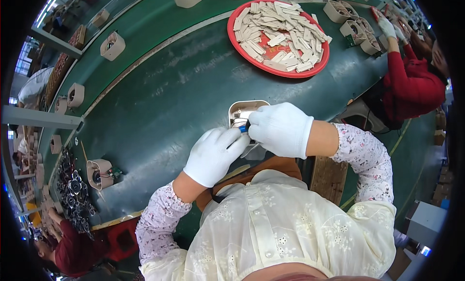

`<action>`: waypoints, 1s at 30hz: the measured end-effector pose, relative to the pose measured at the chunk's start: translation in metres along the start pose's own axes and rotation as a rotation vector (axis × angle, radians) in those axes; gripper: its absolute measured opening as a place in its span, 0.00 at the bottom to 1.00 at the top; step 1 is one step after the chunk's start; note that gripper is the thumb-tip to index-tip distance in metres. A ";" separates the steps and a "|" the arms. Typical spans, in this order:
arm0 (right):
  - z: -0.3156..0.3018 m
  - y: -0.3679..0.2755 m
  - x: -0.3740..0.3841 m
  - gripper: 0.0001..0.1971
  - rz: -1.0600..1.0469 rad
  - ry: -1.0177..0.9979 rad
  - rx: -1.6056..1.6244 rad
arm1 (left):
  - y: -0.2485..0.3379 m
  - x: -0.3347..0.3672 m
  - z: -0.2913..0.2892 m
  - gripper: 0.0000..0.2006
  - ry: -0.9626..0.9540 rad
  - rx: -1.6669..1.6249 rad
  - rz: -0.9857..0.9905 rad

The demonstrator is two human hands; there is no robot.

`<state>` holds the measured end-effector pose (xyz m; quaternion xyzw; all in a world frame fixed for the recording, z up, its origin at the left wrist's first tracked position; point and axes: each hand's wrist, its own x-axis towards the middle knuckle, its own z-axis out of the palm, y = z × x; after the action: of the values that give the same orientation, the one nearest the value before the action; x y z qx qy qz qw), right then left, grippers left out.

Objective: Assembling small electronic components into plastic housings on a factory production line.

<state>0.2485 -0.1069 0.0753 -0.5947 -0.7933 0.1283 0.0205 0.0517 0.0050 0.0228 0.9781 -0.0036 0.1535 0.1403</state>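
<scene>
Both my hands wear white knitted gloves and meet over a cream plastic housing (249,106) at the near edge of the green bench. My left hand (218,152) is closed, its fingertips around a small blue part (242,129) with dark wiring. Pressed in from the other side, my right hand (281,128) is closed at a black piece (248,124) beside the blue part. Thin wires show inside the housing's open cavity. A pale flat piece (253,151) sticks out below my fingers. The gloves hide most of the small parts.
A red round tray (300,74) heaped with cream plastic strips stands at the far side. Another housing (99,174) with a circuit board and a pile of black speakers (75,194) lie left. More housings (113,46) line the belt. Co-workers sit at right and lower left.
</scene>
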 end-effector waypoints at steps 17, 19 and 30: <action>0.021 -0.002 -0.015 0.02 -0.010 0.252 0.004 | 0.007 0.001 0.024 0.25 0.267 -0.440 -0.211; 0.023 -0.004 -0.010 0.02 0.052 0.145 -0.034 | 0.004 -0.001 0.016 0.20 0.181 -0.259 -0.093; 0.016 0.006 -0.012 0.07 -0.002 0.192 0.079 | 0.003 -0.008 0.005 0.18 0.111 -0.088 -0.043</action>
<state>0.2544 -0.1201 0.0602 -0.6022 -0.7827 0.1017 0.1199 0.0458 0.0003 0.0167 0.9609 0.0186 0.2040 0.1864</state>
